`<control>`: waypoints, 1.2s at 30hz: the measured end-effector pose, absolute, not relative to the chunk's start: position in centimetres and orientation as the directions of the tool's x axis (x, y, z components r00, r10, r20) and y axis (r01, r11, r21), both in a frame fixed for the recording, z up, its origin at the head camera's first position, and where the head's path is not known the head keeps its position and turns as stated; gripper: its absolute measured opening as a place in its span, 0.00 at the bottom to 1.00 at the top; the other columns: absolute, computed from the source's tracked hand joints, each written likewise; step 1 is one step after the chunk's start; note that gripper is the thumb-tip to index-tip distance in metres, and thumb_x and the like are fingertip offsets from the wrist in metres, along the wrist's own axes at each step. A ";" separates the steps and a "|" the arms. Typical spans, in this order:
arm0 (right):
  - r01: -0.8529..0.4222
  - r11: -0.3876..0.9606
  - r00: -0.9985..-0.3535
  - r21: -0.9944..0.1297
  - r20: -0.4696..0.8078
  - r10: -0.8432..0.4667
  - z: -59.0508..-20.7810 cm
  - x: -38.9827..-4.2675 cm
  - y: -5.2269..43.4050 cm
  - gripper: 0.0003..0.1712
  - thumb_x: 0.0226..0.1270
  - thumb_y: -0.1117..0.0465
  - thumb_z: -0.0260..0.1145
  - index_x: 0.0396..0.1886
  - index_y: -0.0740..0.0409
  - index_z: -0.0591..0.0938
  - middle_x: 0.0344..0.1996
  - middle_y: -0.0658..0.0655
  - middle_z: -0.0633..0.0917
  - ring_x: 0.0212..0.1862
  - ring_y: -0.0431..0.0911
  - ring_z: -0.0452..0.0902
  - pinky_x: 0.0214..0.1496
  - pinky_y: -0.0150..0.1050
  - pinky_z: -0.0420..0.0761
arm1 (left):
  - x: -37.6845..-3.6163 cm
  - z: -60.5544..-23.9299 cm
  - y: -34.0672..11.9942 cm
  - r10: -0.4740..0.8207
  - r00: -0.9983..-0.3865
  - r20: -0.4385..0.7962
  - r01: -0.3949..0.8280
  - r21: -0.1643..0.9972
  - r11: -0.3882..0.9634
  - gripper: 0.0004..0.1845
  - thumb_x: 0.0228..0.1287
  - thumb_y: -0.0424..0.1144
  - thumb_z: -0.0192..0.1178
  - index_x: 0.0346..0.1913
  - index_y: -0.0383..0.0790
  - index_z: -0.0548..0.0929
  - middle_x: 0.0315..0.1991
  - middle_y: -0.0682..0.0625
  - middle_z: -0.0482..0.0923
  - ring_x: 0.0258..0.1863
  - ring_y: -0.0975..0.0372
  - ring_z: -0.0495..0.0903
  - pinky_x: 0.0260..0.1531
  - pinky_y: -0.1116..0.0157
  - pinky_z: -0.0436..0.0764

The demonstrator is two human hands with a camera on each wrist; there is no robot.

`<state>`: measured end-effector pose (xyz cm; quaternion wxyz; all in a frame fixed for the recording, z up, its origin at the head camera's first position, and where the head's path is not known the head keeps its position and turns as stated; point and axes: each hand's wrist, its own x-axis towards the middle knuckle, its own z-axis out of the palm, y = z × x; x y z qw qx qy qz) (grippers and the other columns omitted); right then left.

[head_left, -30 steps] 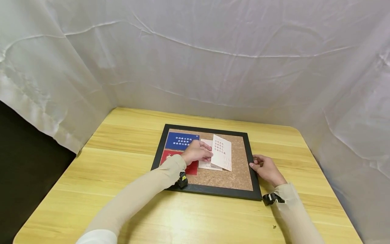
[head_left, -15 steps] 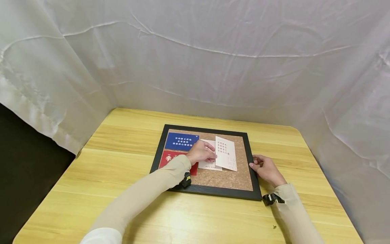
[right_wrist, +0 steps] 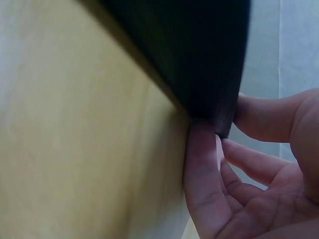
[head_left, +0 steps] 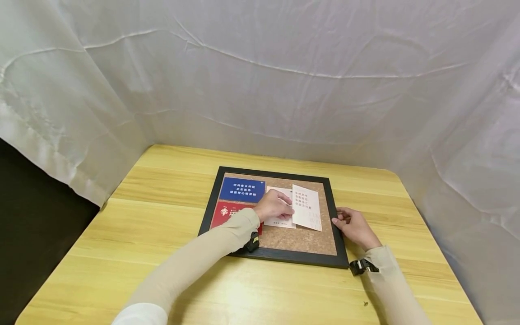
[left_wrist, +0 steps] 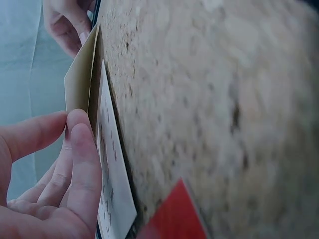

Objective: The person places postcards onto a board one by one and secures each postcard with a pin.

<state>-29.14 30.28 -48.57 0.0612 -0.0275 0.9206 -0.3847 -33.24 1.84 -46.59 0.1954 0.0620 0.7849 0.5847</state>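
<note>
My left hand (head_left: 274, 206) pinches the left edge of a white printed card (head_left: 307, 206) between thumb and fingertips. In the left wrist view this card (left_wrist: 79, 82) stands tilted, close over the cork. Another white card (head_left: 280, 222) lies on the black-framed cork board (head_left: 292, 241), partly covered by the hand and the held card. My right hand (head_left: 355, 227) holds the board's right side. The right wrist view shows its thumb on one face of the black frame (right_wrist: 204, 64) and a finger down at the table by the lower edge.
A blue card (head_left: 242, 189) and a red card (head_left: 223, 214) lie on the board's left half, the red one partly behind my left arm. A small dark metallic bit (head_left: 365, 303) rests on the wooden table (head_left: 243, 289). Pale cloth (head_left: 260, 90) hangs behind and beside the table.
My left hand has carried the white card to the right and slightly nearer, so more of the card beneath and of the red card shows. The right hand stays at the frame.
</note>
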 end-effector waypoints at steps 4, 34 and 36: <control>-0.003 0.709 -0.992 -0.705 -0.090 -0.094 -48.7 -29.2 30.3 0.28 0.78 0.63 0.62 0.70 0.76 0.71 0.46 0.66 0.81 0.47 0.54 0.79 0.39 0.32 0.78 | -32.9 -46.5 2.1 0.357 -0.899 -0.255 -0.161 0.949 0.272 0.15 0.59 0.27 0.72 0.49 0.27 0.85 0.31 0.38 0.90 0.20 0.65 0.83 0.27 0.69 0.86; -0.006 0.705 -0.993 -0.709 -0.079 -0.087 -48.7 -29.1 30.2 0.27 0.77 0.64 0.62 0.69 0.76 0.72 0.44 0.65 0.81 0.44 0.51 0.78 0.38 0.31 0.77 | -32.3 -46.4 3.3 0.341 -0.903 -0.260 -0.157 0.941 0.300 0.18 0.57 0.28 0.74 0.50 0.29 0.85 0.27 0.43 0.89 0.22 0.64 0.82 0.25 0.71 0.83; -0.005 0.709 -0.993 -0.705 -0.080 -0.087 -48.7 -29.1 30.2 0.27 0.77 0.64 0.61 0.69 0.76 0.72 0.45 0.65 0.81 0.45 0.52 0.78 0.38 0.31 0.77 | -32.2 -46.3 3.4 0.332 -0.907 -0.257 -0.156 0.941 0.301 0.18 0.56 0.28 0.74 0.51 0.28 0.85 0.28 0.42 0.89 0.22 0.64 0.82 0.25 0.71 0.83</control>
